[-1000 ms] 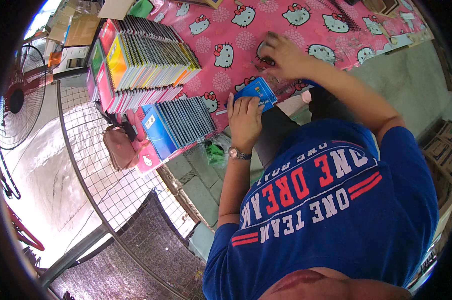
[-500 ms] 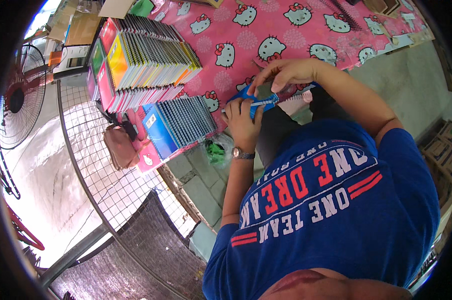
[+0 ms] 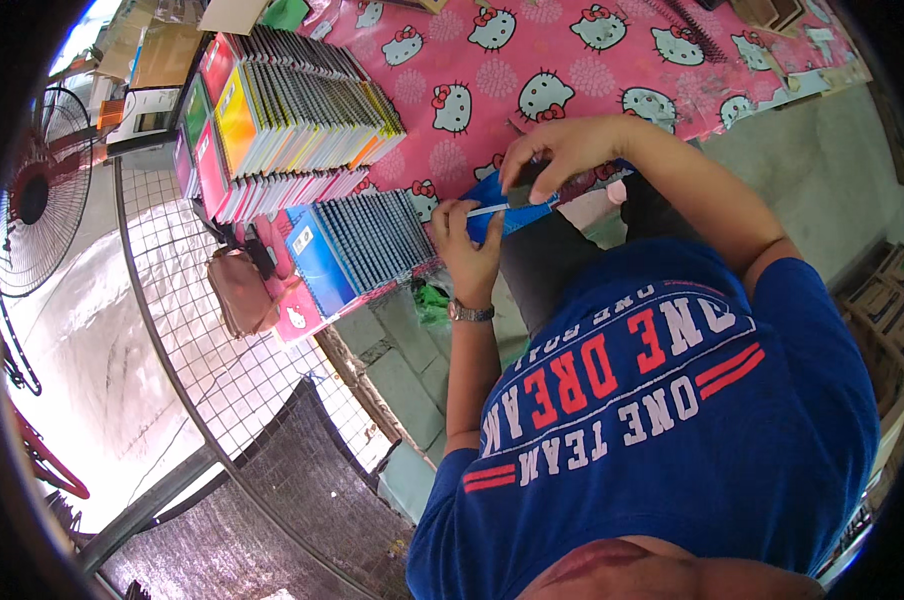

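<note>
A blue notebook (image 3: 515, 221) is in front of me at the table's near edge, over my dark-trousered leg. A narrow white strip, perhaps page edges, runs across it. My left hand (image 3: 466, 243), with a watch on its wrist, grips the notebook's left end between thumb and fingers. My right hand (image 3: 562, 155) is curled over its far right part, thumb and fingers closed on a dark flat piece (image 3: 523, 190) pressed near the strip. What that piece is I cannot make out. Part of the notebook is hidden beneath both hands.
Stacked spiral notebooks (image 3: 307, 125) with coloured covers and a blue notebook stack (image 3: 362, 250) stand at left on the pink patterned tablecloth (image 3: 517, 55). A brown bag (image 3: 240, 292) hangs by the wire grid (image 3: 197, 370). A fan (image 3: 34, 190) is far left. Black coils (image 3: 687, 30) lie at the back.
My left hand has shifted left along the notebook, baring more of the white strip. My right hand and the dark piece have moved slightly left. The pinkish spiral edge by my knee shows less.
</note>
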The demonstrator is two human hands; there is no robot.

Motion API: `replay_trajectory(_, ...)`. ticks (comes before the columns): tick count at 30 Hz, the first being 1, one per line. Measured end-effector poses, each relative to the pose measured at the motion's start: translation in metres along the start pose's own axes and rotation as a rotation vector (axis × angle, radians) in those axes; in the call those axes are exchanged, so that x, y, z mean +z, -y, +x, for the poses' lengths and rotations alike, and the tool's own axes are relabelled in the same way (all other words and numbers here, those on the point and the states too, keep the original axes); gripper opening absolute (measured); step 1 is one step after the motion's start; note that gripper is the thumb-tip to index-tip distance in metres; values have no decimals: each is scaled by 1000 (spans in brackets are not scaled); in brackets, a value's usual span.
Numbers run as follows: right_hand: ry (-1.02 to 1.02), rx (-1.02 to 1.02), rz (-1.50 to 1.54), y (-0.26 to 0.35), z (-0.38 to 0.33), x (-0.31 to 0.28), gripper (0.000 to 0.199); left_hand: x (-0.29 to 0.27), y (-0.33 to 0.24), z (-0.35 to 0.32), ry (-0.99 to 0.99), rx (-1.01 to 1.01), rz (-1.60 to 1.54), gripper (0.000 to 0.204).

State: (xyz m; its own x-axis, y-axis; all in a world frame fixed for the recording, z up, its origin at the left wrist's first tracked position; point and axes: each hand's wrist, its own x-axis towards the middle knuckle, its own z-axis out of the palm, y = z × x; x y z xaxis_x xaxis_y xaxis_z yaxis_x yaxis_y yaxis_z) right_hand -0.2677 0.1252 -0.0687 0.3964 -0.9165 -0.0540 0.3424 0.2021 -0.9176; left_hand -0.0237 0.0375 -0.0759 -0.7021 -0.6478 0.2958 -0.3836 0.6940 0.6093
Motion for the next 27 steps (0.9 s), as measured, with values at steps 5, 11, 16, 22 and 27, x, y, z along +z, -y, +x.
replay_trajectory(5, -9, -18, 193, 6, -3, 1, 48, 0, -4, 6, 85, -29, -75, 32)
replay_trajectory(11, -63, -5, 116, 9, -1, 0, 46, 1, -6, 11, 166, -81, -172, 30)
replay_trajectory(16, -145, 108, -213, 7, 6, -3, 47, 1, -5, 16, 200, -54, -142, 31)
replay_trajectory(22, -83, 56, -284, 1, 14, -5, 48, 0, -4, 17, 207, -26, -149, 33)
replay_trajectory(27, 28, -62, 122, 3, 14, 2, 46, -1, -3, 17, 202, -14, -151, 33)
